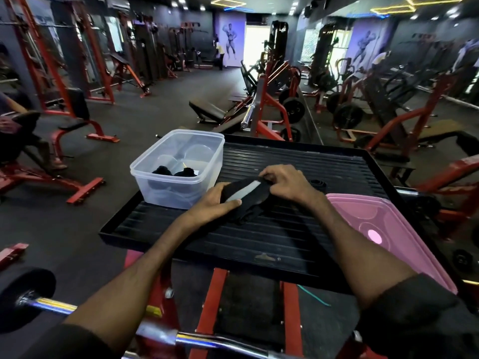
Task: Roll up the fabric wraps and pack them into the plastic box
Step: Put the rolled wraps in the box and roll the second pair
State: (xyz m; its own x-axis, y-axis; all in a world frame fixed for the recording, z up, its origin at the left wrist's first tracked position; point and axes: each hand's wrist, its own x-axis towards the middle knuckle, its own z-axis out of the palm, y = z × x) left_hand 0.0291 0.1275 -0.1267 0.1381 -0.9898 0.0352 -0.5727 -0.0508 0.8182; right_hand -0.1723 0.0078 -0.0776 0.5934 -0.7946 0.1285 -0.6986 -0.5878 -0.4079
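A black fabric wrap (255,195) with a pale strip on it is held by both hands over the black ribbed tray (259,237). Its near end is gripped by the left hand (216,200), with the thumb laid on top. Its far end is pinched by the bent fingers of the right hand (287,181). The clear plastic box (168,189) is set on the tray's far left corner, just beside the left hand. Two black rolled wraps (162,171) are seen inside it, side by side. A small dark roll (317,183) is seen on the tray, just right of the right hand. A pink lid (383,224) is laid at the tray's right edge.
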